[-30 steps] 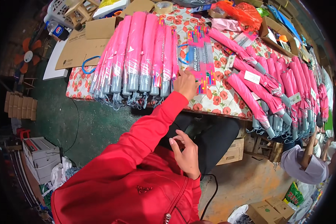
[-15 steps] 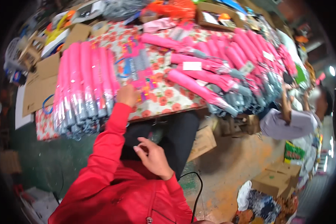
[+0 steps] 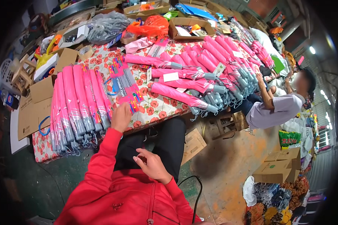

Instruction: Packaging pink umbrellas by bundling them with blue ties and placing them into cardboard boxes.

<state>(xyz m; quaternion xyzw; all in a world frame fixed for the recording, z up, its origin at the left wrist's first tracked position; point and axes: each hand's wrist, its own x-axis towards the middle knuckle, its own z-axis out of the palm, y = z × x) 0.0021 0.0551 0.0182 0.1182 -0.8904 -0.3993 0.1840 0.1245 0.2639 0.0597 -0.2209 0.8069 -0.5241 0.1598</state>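
The right hand rests over the lap with the fingers loosely curled and a little apart, holding nothing. Farther, the left hand lies on the table edge, fingers together, touching the near end of a stack of printed paper sleeves. Just left lies a row of pink folded umbrellas. Beyond, another person sits beside more umbrellas.

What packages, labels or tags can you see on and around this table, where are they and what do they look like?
Sleeve pack: under the left hand, long, clear, pink and grey.
Paper tags: on the pink umbrellas, small white rectangles.
Cardboard boxes: on the floor at right, brown.
Flat cardboard: table's left end, brown.
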